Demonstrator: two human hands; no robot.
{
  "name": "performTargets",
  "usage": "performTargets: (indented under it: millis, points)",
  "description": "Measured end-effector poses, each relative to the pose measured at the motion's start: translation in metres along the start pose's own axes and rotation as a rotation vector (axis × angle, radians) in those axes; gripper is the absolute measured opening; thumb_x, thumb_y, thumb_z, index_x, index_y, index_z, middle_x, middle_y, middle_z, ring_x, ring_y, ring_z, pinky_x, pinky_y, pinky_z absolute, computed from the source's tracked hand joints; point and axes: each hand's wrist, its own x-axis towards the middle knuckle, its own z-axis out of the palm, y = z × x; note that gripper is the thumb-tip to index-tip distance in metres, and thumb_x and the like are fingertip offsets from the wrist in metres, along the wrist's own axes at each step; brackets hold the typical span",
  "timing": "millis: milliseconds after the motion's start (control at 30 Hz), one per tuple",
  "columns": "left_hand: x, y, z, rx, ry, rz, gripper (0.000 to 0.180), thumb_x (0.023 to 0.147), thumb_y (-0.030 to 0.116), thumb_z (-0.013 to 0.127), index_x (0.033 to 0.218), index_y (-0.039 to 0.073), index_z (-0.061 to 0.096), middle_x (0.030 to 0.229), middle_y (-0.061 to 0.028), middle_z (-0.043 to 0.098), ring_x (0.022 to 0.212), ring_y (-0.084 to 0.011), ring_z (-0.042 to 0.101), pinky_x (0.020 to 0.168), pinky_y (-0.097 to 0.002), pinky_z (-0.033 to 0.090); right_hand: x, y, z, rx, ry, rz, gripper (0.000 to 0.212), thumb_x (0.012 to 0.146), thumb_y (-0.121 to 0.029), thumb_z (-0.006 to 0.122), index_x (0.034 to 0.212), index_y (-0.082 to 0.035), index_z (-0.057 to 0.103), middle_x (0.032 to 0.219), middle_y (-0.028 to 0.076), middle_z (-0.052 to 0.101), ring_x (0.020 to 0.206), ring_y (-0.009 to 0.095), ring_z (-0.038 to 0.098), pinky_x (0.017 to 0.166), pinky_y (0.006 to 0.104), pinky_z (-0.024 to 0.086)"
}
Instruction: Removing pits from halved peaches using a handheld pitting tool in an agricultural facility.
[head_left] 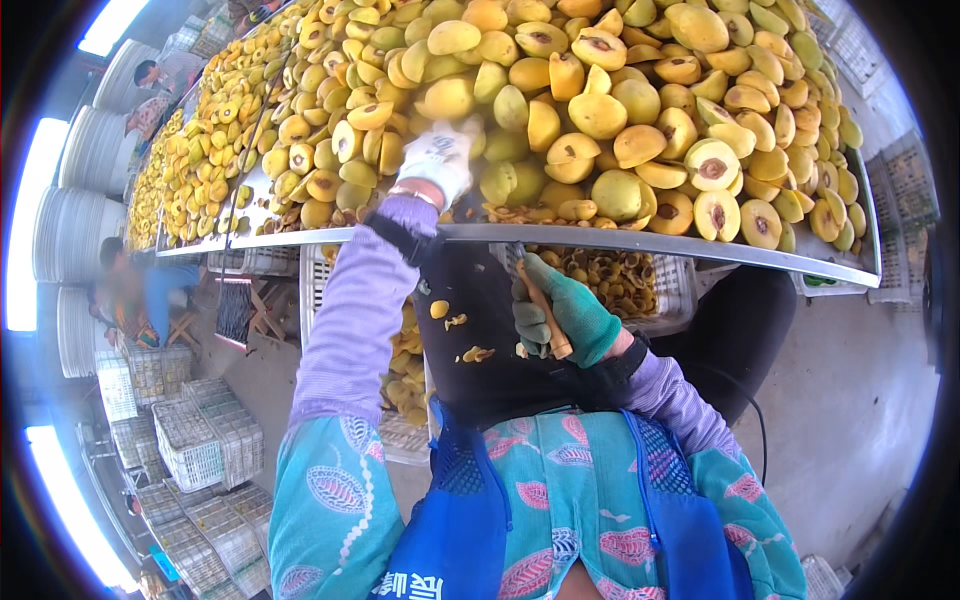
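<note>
My left hand (440, 160), in a white glove, reaches over the metal table rim into a heap of yellow peaches (600, 115). Its fingers are blurred and partly hidden against the fruit, so their grip cannot be made out. Many of the peaches are cut in half, some with the brown stone showing. Below the rim, above my lap, my right hand (572, 308) in a green glove is closed round the wooden handle of a hand tool (542, 305). The tool's slim metal end points up toward the rim; its exact shape is unclear.
The table's metal edge (640, 240) runs across in front of me. Under it stands a white crate (675, 290) of peach scraps, with another crate (405, 440) by my left leg. Stacked crates (205, 440) and a seated person (140, 290) are at the left.
</note>
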Motion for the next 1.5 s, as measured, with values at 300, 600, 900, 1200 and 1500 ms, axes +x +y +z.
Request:
performTargets:
  millis: [300,600,900,1200,1500]
  points:
    - [-0.068,0.018,-0.006,-2.02,0.083,0.003,0.037,0.096,0.025,0.049,0.123,0.0,0.047,0.101,-0.0134,0.062,0.077,-0.0247,0.067,0.058,-0.0265,0.052,0.015,-0.029,0.029,-0.976,0.323,-0.784,0.032,0.093,-0.033,0.053,0.094,-0.001,0.056,0.074,0.013,0.059,0.069,0.024,0.056,0.063,0.0359,0.044]
    - [-0.102,0.05,0.0,-1.083,0.623,0.173,0.032,0.083,0.012,0.06,0.112,-0.002,0.058,0.109,-0.0172,0.062,0.096,-0.0313,0.062,0.083,-0.0366,0.05,0.01,-0.026,0.049,-1.115,0.343,-0.793,0.035,0.093,-0.035,0.052,0.091,0.001,0.055,0.073,0.018,0.061,0.066,0.032,0.061,0.059,0.0392,0.046]
    - [-0.111,0.039,0.016,-0.69,0.703,0.229,0.036,0.079,0.007,0.06,0.114,-0.003,0.056,0.106,-0.0201,0.06,0.096,-0.0339,0.06,0.079,-0.0374,0.051,0.021,-0.019,0.04,-1.145,0.215,-0.853,0.042,0.095,-0.038,0.048,0.089,0.003,0.058,0.068,0.018,0.059,0.063,0.027,0.057,0.06,0.0363,0.044]
    - [-0.116,0.069,0.016,-1.852,0.467,-0.169,0.028,0.089,0.014,0.053,0.108,-0.005,0.059,0.098,-0.0167,0.064,0.078,-0.0255,0.066,0.068,-0.0332,0.055,-0.006,0.001,0.068,-0.608,0.22,-0.301,0.042,0.095,-0.045,0.043,0.089,-0.004,0.055,0.06,0.001,0.051,0.048,0.011,0.048,0.044,0.0272,0.04]
    - [-0.158,0.03,0.031,-2.069,0.571,-0.221,0.036,0.098,0.027,0.04,0.114,-0.001,0.055,0.094,-0.0133,0.064,0.078,-0.0225,0.063,0.07,-0.0308,0.053,0.004,0.009,0.068,0.201,-0.635,0.301,0.043,0.096,-0.054,0.036,0.086,-0.015,0.051,0.054,-0.007,0.041,0.039,0.007,0.038,0.039,0.0258,0.031]
